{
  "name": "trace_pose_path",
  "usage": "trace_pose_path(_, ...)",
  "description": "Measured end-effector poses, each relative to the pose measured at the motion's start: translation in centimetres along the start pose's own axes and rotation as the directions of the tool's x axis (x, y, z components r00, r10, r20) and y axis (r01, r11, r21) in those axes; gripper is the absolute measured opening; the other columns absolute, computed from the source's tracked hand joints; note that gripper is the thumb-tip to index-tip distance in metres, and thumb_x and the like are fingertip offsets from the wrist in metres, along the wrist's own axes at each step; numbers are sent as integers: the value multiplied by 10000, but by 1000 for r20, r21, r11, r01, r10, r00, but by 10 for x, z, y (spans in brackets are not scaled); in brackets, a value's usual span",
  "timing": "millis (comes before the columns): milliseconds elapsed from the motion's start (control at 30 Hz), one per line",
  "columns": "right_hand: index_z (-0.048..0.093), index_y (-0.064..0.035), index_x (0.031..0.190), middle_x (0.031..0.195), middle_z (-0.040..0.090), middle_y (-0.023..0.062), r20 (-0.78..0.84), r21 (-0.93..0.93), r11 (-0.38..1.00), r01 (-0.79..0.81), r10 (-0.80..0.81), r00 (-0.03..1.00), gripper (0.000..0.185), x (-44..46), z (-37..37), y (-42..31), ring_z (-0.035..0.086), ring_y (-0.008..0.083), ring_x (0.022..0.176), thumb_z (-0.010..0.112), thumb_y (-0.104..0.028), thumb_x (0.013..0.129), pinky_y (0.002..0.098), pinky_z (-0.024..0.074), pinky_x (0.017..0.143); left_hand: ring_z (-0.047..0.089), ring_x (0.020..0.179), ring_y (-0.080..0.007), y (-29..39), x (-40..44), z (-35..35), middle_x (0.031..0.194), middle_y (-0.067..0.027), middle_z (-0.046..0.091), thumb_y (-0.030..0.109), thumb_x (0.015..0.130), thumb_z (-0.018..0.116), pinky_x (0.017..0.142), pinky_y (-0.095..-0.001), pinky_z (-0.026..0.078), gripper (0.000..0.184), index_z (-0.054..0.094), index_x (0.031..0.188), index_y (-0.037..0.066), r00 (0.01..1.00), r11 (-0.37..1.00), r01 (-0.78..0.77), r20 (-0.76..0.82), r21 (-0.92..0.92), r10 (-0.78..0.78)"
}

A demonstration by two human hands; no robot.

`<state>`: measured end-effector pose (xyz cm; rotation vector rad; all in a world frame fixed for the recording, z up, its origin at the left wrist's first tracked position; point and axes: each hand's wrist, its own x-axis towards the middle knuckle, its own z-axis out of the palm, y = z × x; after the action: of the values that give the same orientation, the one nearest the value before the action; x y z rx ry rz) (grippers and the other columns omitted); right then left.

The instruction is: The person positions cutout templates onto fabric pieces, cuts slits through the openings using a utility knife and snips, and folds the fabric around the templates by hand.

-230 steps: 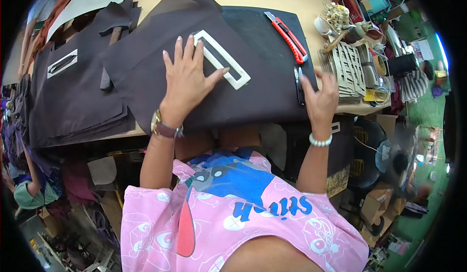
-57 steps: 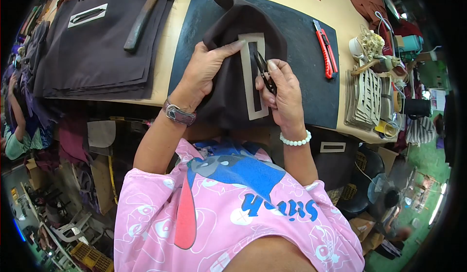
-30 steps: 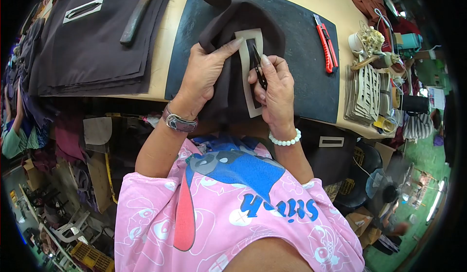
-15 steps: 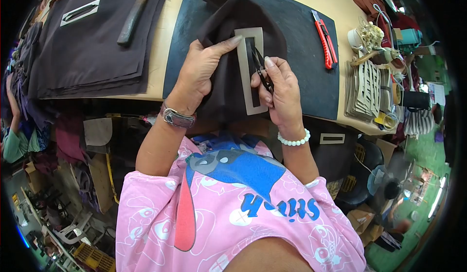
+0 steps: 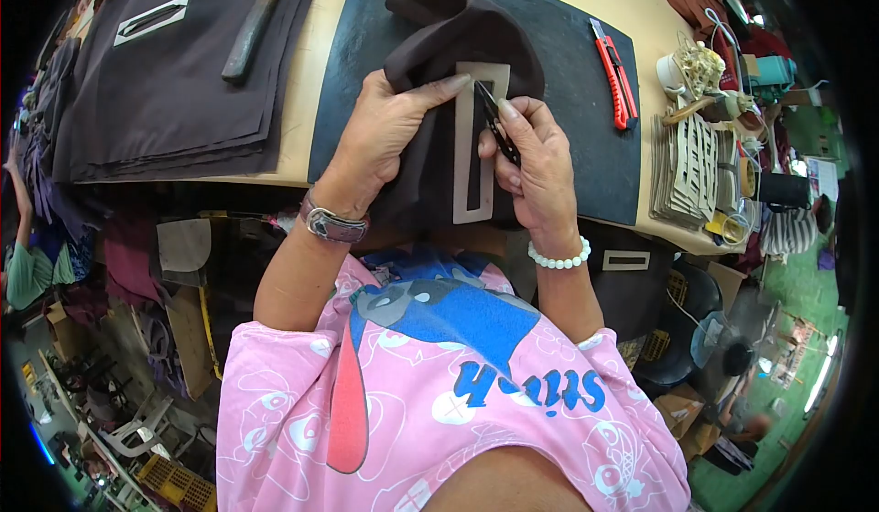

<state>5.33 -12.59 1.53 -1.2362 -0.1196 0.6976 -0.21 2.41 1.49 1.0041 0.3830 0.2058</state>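
Observation:
My left hand (image 5: 380, 132) grips a dark brown fabric piece (image 5: 426, 136), its thumb pressed on the upper left of a pale rectangular frame (image 5: 465, 146) on the cloth. Closed around small black snips (image 5: 499, 125), my right hand (image 5: 538, 159) holds their tips over the upper part of the frame's slot. The fabric is lifted and folded above a black cutting mat (image 5: 586, 178). On the mat's right side lies a red utility knife (image 5: 615, 77).
Stacked dark fabric (image 5: 183, 100) at left carries a hammer (image 5: 258, 27) and another pale frame (image 5: 151, 19). Pale slotted pieces (image 5: 687, 168) are piled at the table's right edge, below a cluttered white container (image 5: 673, 72). A co-worker's arm (image 5: 20, 205) shows at far left.
Over the last second the fabric and frame have tilted slightly and shifted right, and the snips have moved nearer the slot's top. Since the oldest frame, the snips have been picked up and the fabric lifted.

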Motion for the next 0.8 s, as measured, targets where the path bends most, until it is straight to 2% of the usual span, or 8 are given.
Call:
trace_pose_path(167, 450, -57, 970, 637, 586, 64, 14, 47, 999, -4, 3, 1000, 210, 0, 0, 5, 341, 11, 383, 591, -197, 902, 162, 224, 347, 643, 765, -132, 1, -2, 1, 920, -58, 663, 73, 782, 704, 672, -257, 528, 260, 633, 1027, 21, 1000, 1000, -3, -11, 10, 4)
trace_pose_path(333, 441, -46, 965, 636, 578, 57, -60, -98, 993, 59, -65, 996, 204, -3, 3, 9, 346, 12, 389, 566, -200, 916, 173, 236, 342, 641, 761, -138, -5, 1, 0, 918, -66, 665, 64, 786, 695, 679, -259, 524, 261, 631, 1033, 9, 1000, 1000, 19, -20, 8, -19)
trace_pose_path(367, 437, -44, 967, 640, 575, 57, -74, -141, 987, 78, -89, 993, 205, -4, 4, 10, 347, 13, 391, 553, -208, 923, 176, 239, 341, 641, 759, -138, -10, 2, 0, 916, -67, 666, 63, 787, 694, 676, -260, 523, 257, 632, 1031, 8, 999, 1000, -3, -53, -10, 3)
trace_pose_path(567, 409, -61, 991, 688, 538, 52, -108, 61, 998, -12, 19, 994, 206, -27, 16, 12, 345, 20, 402, 451, -262, 967, 178, 247, 341, 635, 760, -139, -34, 0, 24, 931, -64, 656, 69, 800, 690, 645, -268, 517, 239, 628, 1023, 14, 964, 972, -180, -223, -149, 144)
trace_pose_path(800, 400, -56, 976, 684, 539, 43, -176, 15, 995, 98, -94, 980, 199, -25, 20, 26, 367, 24, 415, 436, -252, 975, 179, 272, 352, 595, 815, -112, -40, -14, 38, 948, -22, 629, 54, 827, 664, 698, -266, 488, 235, 607, 1055, 46, 930, 941, -257, -321, -221, 179)
